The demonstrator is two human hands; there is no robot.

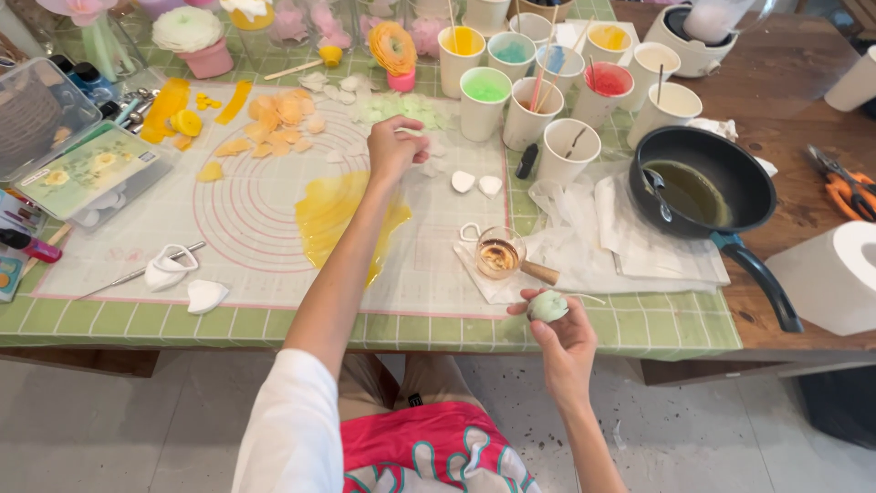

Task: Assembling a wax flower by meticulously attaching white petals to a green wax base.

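Pale green bud (548, 306) pinched in right hand (568, 342) off mat's near edge; left hand (394, 151) closing on pale petal (409, 133) near far edge. Petal-picking step; next needs gentle lift.

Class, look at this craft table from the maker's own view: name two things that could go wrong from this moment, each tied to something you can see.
1. The left hand reaches over the yellow sheet towards pale petals; the forearm could smudge it.
2. The right hand holds a pale green ball at the table edge; a slip might drop it to the floor.
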